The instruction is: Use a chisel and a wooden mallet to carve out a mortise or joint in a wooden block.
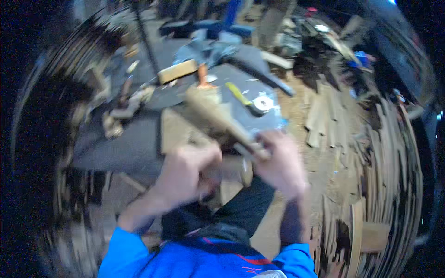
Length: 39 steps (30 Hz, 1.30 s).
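A pale wooden club-like mallet (pixel 218 120), thick at its far left end and thin toward me, slants across the middle, smeared by motion. My right hand (pixel 281 162) is closed round its thin end. My left hand (pixel 185 171) is a closed fist to the left; what it grips is hidden by the fingers. Between the hands, below the mallet, lies a blurred rounded piece of wood (pixel 237 169) whose end faces right; whether the left hand holds it I cannot tell. Beneath the mallet, a flat wooden block (pixel 174 129) rests on the dark work surface (pixel 125 143).
A tape measure (pixel 259 104) with a yellow strip (pixel 238 94) lies at the right. Farther off are a wood block (pixel 178 71), an orange-brown handle (pixel 202 74) and a crumpled blue-grey cloth (pixel 204 48). Wood offcuts (pixel 324 111) cover the floor at right; scraps (pixel 123 113) lie left.
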Each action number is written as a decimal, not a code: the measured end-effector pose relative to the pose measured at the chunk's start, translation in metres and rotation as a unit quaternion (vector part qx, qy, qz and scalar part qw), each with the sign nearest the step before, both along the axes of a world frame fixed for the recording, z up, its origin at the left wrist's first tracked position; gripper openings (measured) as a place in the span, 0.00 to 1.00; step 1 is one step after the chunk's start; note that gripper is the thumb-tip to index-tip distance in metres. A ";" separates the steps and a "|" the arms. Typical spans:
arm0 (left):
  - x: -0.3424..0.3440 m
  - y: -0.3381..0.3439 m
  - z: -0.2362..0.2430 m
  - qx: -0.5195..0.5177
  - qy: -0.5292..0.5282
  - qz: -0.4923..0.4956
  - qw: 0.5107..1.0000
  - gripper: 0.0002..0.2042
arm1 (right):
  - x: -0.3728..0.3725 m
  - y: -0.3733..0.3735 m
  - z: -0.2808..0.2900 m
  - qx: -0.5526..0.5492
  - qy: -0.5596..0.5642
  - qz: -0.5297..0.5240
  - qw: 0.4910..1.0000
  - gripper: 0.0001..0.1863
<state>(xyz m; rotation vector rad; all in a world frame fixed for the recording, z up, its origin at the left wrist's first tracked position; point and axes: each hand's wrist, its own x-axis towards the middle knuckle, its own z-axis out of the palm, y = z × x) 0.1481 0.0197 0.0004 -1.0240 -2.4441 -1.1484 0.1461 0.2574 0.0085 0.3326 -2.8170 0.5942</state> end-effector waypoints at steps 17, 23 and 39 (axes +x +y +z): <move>-0.075 0.030 -0.012 0.478 -0.203 0.072 0.851 0.09 | 0.005 0.024 -0.068 -0.005 -0.055 -0.071 0.996 0.26; -0.068 0.046 -0.024 0.485 -0.146 0.127 0.853 0.09 | 0.001 0.021 -0.073 0.016 -0.051 -0.073 0.996 0.22; -0.060 0.054 -0.023 0.515 -0.137 0.108 0.839 0.10 | 0.006 0.019 -0.078 0.043 -0.025 -0.080 0.996 0.18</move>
